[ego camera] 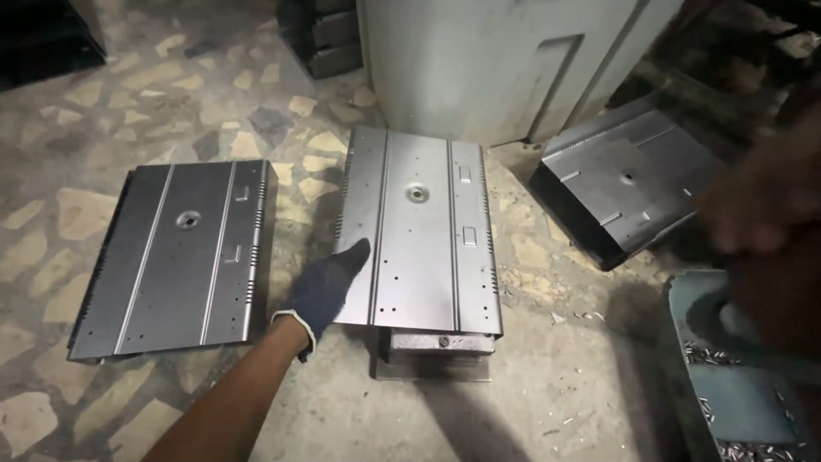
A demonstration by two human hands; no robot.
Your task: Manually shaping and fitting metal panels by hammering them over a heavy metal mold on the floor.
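Observation:
My left hand (327, 287), in a dark blue glove, lies on the left edge of the middle sheet-metal panel (419, 231). Its fingers are flat on top and the thumb is hidden under the edge. This panel has ribs, small holes and a round centre boss, and it rests on a low metal block (436, 346). My right hand (765, 210) is a dark blur at the right edge, above a blue-grey tray (744, 402) that holds several small metal pieces. The blur hides whether it holds anything.
A second, similar panel (175, 257) lies flat on the stone-patterned floor to the left. A stack of such panels (624, 184) sits tilted at the right rear. A large grey machine body (505, 60) stands behind the middle panel. Dark crates (321, 34) are at the back.

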